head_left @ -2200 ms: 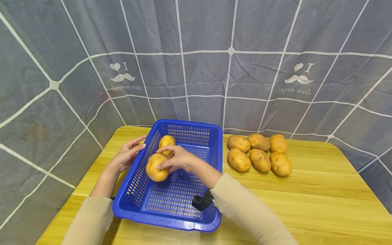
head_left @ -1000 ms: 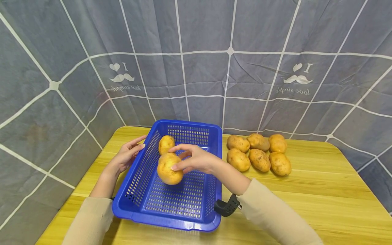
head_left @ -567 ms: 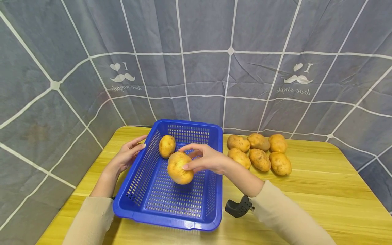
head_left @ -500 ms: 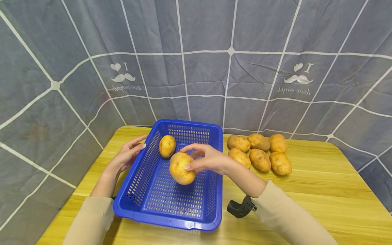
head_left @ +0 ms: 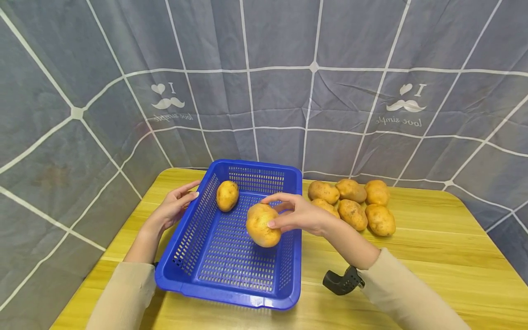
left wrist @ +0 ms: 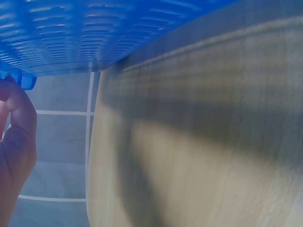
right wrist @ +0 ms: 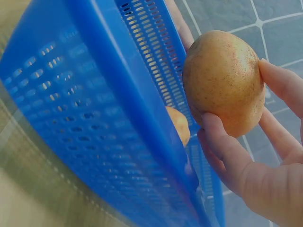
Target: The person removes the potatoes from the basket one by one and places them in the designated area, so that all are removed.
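My right hand [head_left: 299, 214] pinches a large yellow-brown potato [head_left: 261, 225] between thumb and fingertips, over the right half of a blue plastic basket [head_left: 231, 300]. The right wrist view shows this potato [right wrist: 222, 80] above the rim, the thumb on one side and fingers on the other. At the basket's left side, my left hand [head_left: 173, 208] holds the rim, its thumb and index finger reaching the edge. Only part of that hand [left wrist: 16, 137] shows in the left wrist view, right under the rim. A second potato [head_left: 227, 195] lies inside the basket, in the far left corner.
Several potatoes [head_left: 353, 214] lie in two rows on the wooden table [head_left: 412, 266], to the right of the basket; my right arm partly covers one. A grey curtain [head_left: 280, 101] with white lines hangs behind and at the left of the table.
My right hand has lifted the potato from the basket's left side, next to the other potato, and carried it to the right. The left hand stays at the rim.
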`<action>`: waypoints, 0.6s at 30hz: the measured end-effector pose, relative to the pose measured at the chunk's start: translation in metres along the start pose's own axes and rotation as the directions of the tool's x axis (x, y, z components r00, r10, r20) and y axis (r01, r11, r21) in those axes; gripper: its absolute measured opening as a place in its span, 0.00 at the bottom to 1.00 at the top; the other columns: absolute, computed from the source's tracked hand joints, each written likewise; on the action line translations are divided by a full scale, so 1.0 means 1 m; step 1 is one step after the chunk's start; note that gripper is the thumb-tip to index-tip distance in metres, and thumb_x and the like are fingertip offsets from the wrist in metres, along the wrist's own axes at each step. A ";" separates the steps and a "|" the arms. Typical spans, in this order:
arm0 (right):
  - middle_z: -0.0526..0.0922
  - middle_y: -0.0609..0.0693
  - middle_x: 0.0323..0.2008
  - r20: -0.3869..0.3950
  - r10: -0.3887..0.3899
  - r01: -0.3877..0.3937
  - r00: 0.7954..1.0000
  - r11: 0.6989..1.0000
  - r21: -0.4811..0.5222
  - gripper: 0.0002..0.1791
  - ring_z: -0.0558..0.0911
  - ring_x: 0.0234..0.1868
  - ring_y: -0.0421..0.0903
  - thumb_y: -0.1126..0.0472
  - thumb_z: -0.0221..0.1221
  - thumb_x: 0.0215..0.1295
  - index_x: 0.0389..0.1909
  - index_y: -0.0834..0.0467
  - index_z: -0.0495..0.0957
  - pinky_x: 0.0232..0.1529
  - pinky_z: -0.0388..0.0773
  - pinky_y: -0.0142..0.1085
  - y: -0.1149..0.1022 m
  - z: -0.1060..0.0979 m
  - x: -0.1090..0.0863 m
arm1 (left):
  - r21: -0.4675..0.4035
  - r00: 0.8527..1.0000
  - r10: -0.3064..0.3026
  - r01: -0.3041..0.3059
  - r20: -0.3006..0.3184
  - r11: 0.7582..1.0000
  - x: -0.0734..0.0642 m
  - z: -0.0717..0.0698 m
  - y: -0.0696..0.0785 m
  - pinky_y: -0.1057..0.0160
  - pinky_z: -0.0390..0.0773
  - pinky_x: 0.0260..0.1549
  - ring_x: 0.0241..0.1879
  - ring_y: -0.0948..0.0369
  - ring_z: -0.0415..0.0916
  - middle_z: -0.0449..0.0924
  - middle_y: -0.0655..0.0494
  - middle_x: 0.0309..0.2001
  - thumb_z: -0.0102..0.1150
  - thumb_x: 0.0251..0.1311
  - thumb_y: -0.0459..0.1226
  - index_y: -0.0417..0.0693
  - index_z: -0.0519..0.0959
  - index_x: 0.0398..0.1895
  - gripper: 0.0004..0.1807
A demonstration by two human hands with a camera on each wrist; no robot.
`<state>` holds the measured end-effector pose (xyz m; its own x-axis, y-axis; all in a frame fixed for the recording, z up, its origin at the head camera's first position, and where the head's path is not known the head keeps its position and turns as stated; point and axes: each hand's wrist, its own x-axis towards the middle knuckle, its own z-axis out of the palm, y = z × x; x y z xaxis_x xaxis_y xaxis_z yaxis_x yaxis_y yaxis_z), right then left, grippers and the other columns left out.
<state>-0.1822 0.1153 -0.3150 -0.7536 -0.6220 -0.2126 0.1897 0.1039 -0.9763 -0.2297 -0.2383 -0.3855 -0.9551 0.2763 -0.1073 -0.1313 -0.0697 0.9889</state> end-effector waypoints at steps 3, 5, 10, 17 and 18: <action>0.69 0.63 0.47 -0.007 -0.005 0.005 1.000 1.000 -0.009 0.32 0.79 0.41 0.51 0.70 0.64 0.53 0.61 0.63 0.66 0.42 0.80 0.47 0.000 -0.005 -0.005 | -0.007 1.000 0.003 -0.003 -0.001 1.000 0.000 0.000 0.000 0.65 0.81 0.35 0.35 0.63 0.80 0.78 0.57 0.37 0.48 0.67 0.34 0.37 0.50 0.71 0.32; 0.69 0.64 0.48 -0.014 -0.008 0.008 1.000 1.000 -0.021 0.33 0.79 0.41 0.51 0.69 0.65 0.53 0.61 0.63 0.66 0.42 0.80 0.47 0.000 -0.009 -0.008 | -0.006 1.000 0.005 -0.005 -0.004 1.000 0.001 0.000 0.001 0.65 0.81 0.35 0.34 0.63 0.80 0.78 0.57 0.37 0.48 0.67 0.34 0.37 0.50 0.71 0.32; 0.69 0.64 0.47 -0.039 -0.005 0.003 0.999 0.998 -0.057 0.34 0.79 0.39 0.50 0.66 0.66 0.52 0.62 0.62 0.66 0.42 0.80 0.45 0.003 -0.019 -0.016 | 0.009 1.000 0.010 -0.010 -0.006 1.000 0.002 0.000 0.000 0.66 0.81 0.34 0.34 0.63 0.79 0.77 0.57 0.37 0.48 0.67 0.34 0.36 0.49 0.71 0.32; 0.70 0.63 0.45 -0.037 -0.024 0.022 0.999 0.998 -0.057 0.34 0.79 0.38 0.50 0.67 0.66 0.53 0.61 0.64 0.65 0.41 0.80 0.43 0.007 -0.031 -0.028 | 0.012 1.000 0.010 -0.010 0.002 1.000 0.000 0.001 0.000 0.66 0.81 0.35 0.34 0.63 0.79 0.77 0.57 0.37 0.49 0.67 0.34 0.36 0.49 0.71 0.33; 0.70 0.63 0.45 -0.038 -0.028 0.025 0.999 0.998 -0.061 0.34 0.79 0.38 0.50 0.66 0.66 0.53 0.61 0.64 0.65 0.41 0.80 0.42 0.008 -0.033 -0.030 | 0.012 1.000 0.010 -0.010 0.002 1.000 0.000 0.001 0.000 0.66 0.81 0.35 0.34 0.63 0.79 0.77 0.57 0.37 0.48 0.67 0.34 0.36 0.49 0.71 0.33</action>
<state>-0.1789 0.1599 -0.3179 -0.7821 -0.5945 -0.1867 0.1317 0.1351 -0.9820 -0.2291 -0.2374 -0.3851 -0.9559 0.2772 -0.0970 -0.1183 -0.0610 0.9911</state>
